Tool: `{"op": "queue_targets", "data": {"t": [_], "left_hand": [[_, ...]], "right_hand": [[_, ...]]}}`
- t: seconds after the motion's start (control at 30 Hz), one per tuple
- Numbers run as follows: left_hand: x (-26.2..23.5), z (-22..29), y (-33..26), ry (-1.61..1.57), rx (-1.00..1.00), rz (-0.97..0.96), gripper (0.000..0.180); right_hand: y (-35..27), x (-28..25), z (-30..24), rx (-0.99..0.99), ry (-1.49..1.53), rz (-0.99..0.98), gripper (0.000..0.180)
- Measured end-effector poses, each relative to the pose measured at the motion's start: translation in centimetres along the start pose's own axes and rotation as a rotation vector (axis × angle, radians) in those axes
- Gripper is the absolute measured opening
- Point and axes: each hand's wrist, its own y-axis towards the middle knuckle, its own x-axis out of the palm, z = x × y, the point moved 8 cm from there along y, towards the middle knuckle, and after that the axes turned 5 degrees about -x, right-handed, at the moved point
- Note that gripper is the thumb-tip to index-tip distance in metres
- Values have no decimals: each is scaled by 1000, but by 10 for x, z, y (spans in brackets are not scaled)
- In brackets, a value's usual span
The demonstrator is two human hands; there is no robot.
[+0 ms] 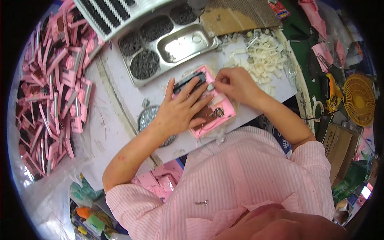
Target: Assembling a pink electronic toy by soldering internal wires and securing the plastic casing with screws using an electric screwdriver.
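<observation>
On my head feed: pink case [229, 107] is at frame centre on the white surface [108, 116]. Left hand [180, 105] spread wide across it, fingers over a dark strip [185, 85] along the case's upper-left edge. Right hand [236, 85] narrow, thumb and index bunched by the case's upper-right edge; I can't tell if they grip anything. Metal tray [138, 83] with dark bits in round wells, upper centre. Cream pieces [267, 58], upper right. Dish of grey bits [147, 119] partly under left wrist. Pink parts [54, 90] heaped far left.
</observation>
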Motion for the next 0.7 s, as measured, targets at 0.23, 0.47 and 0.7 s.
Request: {"op": "queue_targets", "data": {"t": [0.23,0.47,0.7], "left_hand": [[5,-3,-15,57,49,18,73],[4,2,2,61,182,-88,74],[7,6,-19,4,29,-164,72]], "right_hand": [[58,-133,55,-6,90,78,22],[197,-430,304,-138,-1191,750,42],[311,-428,417,161,-1574,303,51]]}}
